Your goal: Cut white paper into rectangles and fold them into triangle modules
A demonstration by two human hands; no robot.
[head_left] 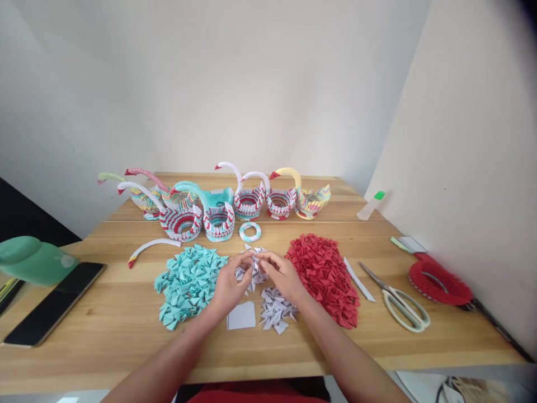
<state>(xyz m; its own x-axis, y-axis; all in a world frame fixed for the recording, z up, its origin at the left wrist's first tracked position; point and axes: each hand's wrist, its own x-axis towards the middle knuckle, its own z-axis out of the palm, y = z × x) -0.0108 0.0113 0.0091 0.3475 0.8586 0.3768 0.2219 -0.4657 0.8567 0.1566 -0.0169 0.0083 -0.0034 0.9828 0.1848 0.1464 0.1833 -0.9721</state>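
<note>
My left hand [232, 282] and my right hand [283, 274] meet at the middle of the table, fingers pinched together on white folded paper pieces. A cluster of white paper triangles [251, 284] shows between and behind the fingers; whether all of it is held or part lies on the table, I cannot tell. Just below my right hand lies a small heap of white folded triangles [277, 310]. A stack of white paper slips [241, 316] is under my left wrist. Turquoise folded triangles [191, 282] are heaped to the left, red ones [325, 274] to the right.
Several paper swans [220, 221] stand at the back, with a white-and-turquoise ring [250, 232] before them. A loose swan neck [153, 247] lies left, near a phone [54, 302] and green bottle [37, 260]. Scissors [398, 302], a paper strip [358, 280], red ring piece [440, 282] and glue bottle [371, 206] are right.
</note>
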